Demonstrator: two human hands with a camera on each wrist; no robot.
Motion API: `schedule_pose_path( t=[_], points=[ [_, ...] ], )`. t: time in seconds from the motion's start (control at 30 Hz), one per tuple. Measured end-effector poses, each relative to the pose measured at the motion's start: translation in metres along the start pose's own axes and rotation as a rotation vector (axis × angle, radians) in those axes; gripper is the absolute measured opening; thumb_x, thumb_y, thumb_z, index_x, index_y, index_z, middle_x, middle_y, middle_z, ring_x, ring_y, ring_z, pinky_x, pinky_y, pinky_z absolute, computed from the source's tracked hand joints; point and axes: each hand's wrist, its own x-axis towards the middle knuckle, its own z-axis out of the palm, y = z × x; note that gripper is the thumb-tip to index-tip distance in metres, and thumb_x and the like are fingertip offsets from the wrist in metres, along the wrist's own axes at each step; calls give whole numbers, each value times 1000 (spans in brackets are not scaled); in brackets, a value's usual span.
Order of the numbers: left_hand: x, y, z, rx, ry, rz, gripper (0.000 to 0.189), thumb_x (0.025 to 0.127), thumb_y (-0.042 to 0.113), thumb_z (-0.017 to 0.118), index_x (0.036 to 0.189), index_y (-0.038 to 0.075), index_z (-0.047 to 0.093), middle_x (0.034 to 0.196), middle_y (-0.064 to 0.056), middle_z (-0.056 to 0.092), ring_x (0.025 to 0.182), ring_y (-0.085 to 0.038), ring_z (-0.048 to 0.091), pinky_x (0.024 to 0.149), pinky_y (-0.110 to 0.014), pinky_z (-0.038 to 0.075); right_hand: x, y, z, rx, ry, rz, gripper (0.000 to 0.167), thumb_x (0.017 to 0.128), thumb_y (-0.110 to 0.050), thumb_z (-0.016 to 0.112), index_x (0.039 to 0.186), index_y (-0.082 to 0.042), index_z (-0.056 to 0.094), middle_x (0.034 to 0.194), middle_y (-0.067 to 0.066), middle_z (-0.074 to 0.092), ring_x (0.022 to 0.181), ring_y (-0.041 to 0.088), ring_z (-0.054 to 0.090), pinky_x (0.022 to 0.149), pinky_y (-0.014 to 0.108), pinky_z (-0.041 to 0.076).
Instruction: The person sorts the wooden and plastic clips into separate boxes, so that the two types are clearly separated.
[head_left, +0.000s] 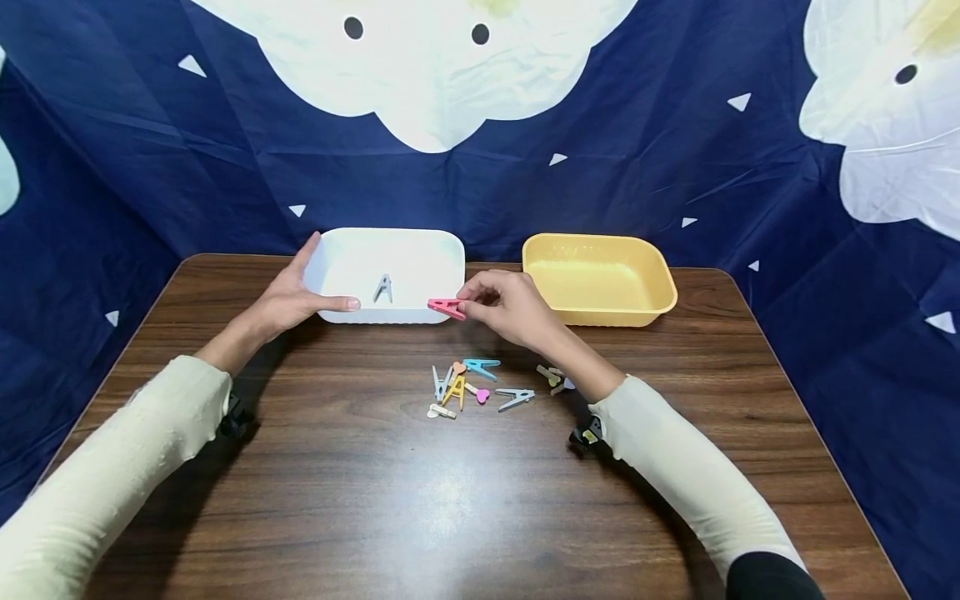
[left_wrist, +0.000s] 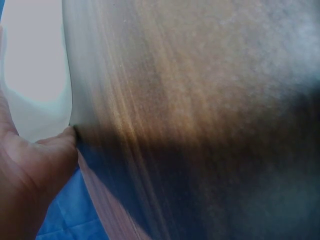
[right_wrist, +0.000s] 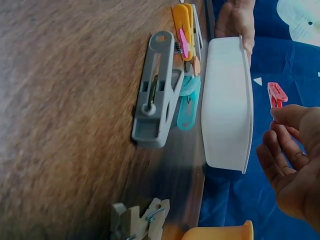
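My right hand (head_left: 510, 307) pinches a red clothespin (head_left: 446, 307) between thumb and fingertips, over the front right corner of the white plastic basin (head_left: 423, 250). In the right wrist view the red clothespin (right_wrist: 276, 94) points up from the fingertips. My left hand (head_left: 292, 293) spans the basin's left end, with the thumb straight along the front rim and a finger extended at the back left corner. The left wrist view shows the thumb (left_wrist: 62, 142) against the basin's edge. Inside the basin lies a grey clothespin (head_left: 383, 287).
A yellow basin (head_left: 600, 317) stands to the right at the table's back edge. Several loose clothespins lie mid-table, among them a blue one (head_left: 482, 367), a yellow one (head_left: 455, 390) and a grey one (head_left: 516, 398). Small wooden pegs (head_left: 551, 377) lie beneath my right forearm.
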Motion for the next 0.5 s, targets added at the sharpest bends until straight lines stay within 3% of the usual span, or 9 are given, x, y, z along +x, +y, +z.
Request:
schedule_pose_path(
  t=[0.5],
  points=[
    [0, 0, 1, -19, 4, 19, 148, 89, 28, 99, 180, 31, -18, 190, -4, -13, 178, -33, -9, 144, -63, 2, 10, -7, 6, -3, 45, 18, 8, 101, -11, 83, 107, -8, 87, 97, 6, 85, 85, 16, 73, 80, 25, 58]
  ],
)
